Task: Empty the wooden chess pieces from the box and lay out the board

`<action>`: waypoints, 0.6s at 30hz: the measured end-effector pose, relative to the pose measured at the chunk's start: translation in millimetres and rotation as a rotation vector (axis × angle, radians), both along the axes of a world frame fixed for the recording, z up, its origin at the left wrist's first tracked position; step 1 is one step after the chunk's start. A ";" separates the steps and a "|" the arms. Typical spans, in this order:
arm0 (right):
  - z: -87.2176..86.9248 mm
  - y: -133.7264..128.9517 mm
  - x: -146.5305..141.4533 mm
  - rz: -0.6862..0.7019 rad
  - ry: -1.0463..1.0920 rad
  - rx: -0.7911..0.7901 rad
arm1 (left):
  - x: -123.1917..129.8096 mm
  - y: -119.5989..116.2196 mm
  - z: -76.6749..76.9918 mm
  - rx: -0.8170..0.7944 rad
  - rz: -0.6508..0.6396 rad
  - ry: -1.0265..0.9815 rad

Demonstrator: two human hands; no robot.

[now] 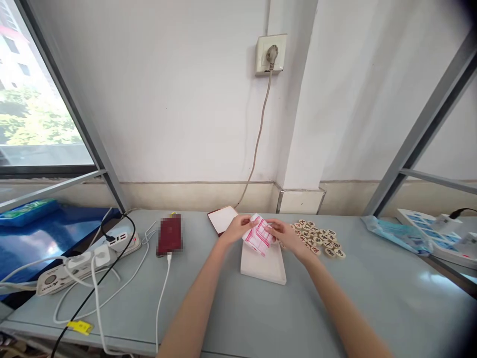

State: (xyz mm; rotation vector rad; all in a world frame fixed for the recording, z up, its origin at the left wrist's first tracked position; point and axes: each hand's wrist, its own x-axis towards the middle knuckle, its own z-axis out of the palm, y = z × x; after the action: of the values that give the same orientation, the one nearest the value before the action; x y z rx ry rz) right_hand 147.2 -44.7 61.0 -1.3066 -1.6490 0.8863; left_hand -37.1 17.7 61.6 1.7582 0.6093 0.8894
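Observation:
My left hand [236, 229] and my right hand [283, 236] hold a folded white sheet with red grid lines [260, 237] between them, one at each side, above a flat white box [263, 268]. Just beyond my left hand lies an open white-faced card or box lid with a dark red edge [221, 220]. To the right of my right hand, a loose heap of several round wooden xiangqi pieces [316, 238] with dark characters sits on the table. The nearest pieces are close to my right hand's wrist side.
The grey-blue table [238, 318] holds a phone in a dark red case [170, 234] on a white charging cable, and a white power strip [87, 263] with tangled cables. A blue plastic packet [395, 236] and a white printed board [432, 233] lie at right.

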 end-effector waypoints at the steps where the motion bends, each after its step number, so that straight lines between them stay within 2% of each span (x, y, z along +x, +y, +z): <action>1: -7.0 1.5 -1.7 -0.014 -0.022 0.008 | -2.6 -0.8 -7.3 -0.022 0.014 -0.032; 4: -16.7 -1.4 -5.0 -0.078 -0.188 0.048 | -10.4 -3.8 -20.5 -0.056 0.010 -0.010; 9: -13.0 -14.0 -11.1 -0.135 -0.453 0.033 | -17.0 -6.8 -25.7 0.047 0.035 0.113; 15: -12.7 -14.3 -9.6 -0.066 -0.446 0.021 | -17.0 -5.7 -29.6 0.127 0.132 0.179; 18: -6.8 -15.4 -5.8 -0.137 -0.425 0.091 | -16.1 -6.1 -26.0 0.128 0.153 0.110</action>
State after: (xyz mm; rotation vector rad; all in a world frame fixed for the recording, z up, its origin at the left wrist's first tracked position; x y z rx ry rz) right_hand 141.4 -60.0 54.3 -1.5998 -1.8657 0.4642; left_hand -53.1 11.6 35.6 1.9051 0.7815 0.9586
